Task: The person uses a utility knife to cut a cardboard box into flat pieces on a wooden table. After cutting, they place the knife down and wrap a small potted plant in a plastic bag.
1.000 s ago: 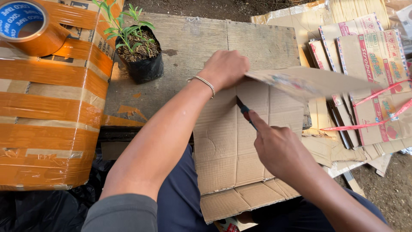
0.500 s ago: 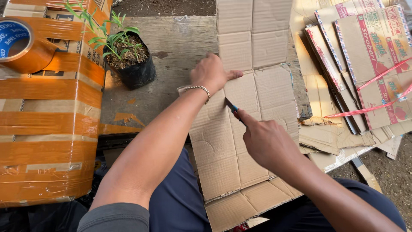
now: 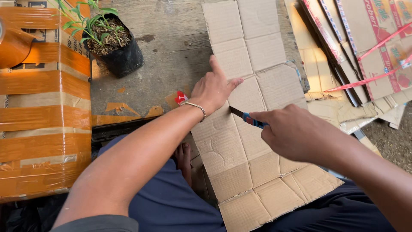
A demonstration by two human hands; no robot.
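Left hand [image 3: 213,91] presses flat, fingers spread, on the cardboard sheet [image 3: 253,129]; right hand [image 3: 296,133] has its fingers clenched around a blue-handled knife [image 3: 246,118] touching the sheet

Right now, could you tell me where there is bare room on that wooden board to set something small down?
The grey wooden board is bare between the black potted plant and the flattened brown cardboard sheet, above the left hand. It is crowded to the right, where the stacked cardboard bundles lie, and to the left, where the orange-taped box stands.
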